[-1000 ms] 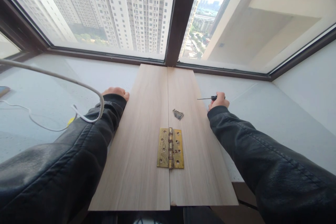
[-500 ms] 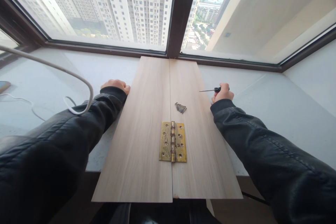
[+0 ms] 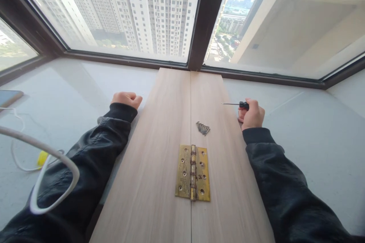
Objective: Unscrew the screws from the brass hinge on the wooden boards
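Observation:
Two light wooden boards (image 3: 159, 148) lie side by side on a white sill, their joint running away from me. A brass hinge (image 3: 193, 172) lies flat across that joint. A small pile of screws (image 3: 202, 128) rests just beyond it on the right board. My left hand (image 3: 126, 100) is a closed fist at the left board's edge, with nothing visible in it. At the right board's edge, my right hand (image 3: 251, 114) grips a small screwdriver (image 3: 236, 104) whose thin shaft points left.
Dark window frames (image 3: 209, 15) run along the far edge of the white sill (image 3: 310, 136), with tower blocks outside. A white cable (image 3: 42, 152) loops over my left sleeve. A phone (image 3: 10, 97) lies at the far left, and a small yellow object (image 3: 42, 157) sits by the cable.
The view has shifted, so the boards and hinge sit lower and nearer. The white cable has dropped to the lower left. Both hands hold their places at the board edges.

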Motion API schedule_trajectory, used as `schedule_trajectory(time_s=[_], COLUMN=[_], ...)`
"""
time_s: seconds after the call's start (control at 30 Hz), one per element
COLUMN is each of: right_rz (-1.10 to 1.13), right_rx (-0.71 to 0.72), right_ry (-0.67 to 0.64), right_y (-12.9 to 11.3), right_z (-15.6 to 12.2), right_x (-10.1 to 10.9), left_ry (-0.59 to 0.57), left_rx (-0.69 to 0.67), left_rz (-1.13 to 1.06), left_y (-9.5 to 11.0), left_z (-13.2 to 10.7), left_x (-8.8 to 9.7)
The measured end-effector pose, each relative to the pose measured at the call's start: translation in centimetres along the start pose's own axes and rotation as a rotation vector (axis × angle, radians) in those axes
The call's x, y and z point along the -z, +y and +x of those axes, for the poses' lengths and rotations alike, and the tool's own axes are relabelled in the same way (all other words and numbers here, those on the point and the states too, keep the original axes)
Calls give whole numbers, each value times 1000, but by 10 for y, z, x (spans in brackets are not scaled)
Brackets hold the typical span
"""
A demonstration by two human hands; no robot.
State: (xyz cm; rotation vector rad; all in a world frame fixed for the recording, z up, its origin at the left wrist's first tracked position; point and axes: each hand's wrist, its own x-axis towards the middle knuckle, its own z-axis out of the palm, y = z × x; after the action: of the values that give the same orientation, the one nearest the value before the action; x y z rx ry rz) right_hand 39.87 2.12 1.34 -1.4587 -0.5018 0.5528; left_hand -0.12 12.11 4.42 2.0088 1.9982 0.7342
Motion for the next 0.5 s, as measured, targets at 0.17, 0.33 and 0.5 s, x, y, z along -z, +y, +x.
schedule_trajectory(time_s=[0.17, 0.33, 0.5], right_rz=[-11, -26, -35], right_rx=[51, 110, 165], right_ry=[-101, -157, -153], right_y=[-6, -8, -9], right_z=[-9, -13, -15], right_x=[-2, -3, -4], left_ry=[8, -23, -22], left_rx=[-35, -84, -75], left_rz=[-189, -335, -402], left_y=[0, 11, 20], left_z=[1, -3, -8], left_x=[-4, -13, -15])
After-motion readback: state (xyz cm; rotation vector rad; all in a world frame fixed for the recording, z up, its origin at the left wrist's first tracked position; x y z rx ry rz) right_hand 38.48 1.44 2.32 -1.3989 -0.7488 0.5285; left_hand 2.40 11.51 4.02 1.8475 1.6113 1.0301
